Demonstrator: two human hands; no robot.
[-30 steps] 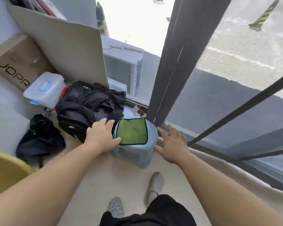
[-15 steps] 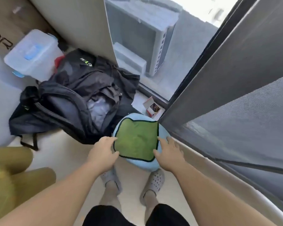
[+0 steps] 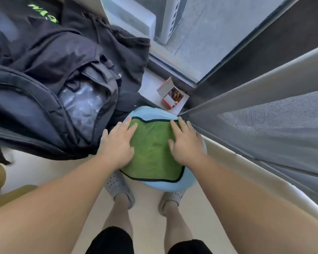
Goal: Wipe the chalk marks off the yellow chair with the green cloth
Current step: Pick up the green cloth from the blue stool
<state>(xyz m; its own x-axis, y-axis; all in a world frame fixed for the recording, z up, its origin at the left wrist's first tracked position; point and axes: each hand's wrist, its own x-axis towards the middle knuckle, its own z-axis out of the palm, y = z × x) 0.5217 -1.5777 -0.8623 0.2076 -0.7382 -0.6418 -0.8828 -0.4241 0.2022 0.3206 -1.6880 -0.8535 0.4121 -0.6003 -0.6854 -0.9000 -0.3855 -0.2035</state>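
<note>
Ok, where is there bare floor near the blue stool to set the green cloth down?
Best free patch: pale floor bordered by the black fabric backpack, the yellow chair and the grey left clog. A narrower strip lies between it and the grey right clog. Beyond the light blue plastic stool it is crowded: backpack, black hoodie, small red-and-white open box.
</note>
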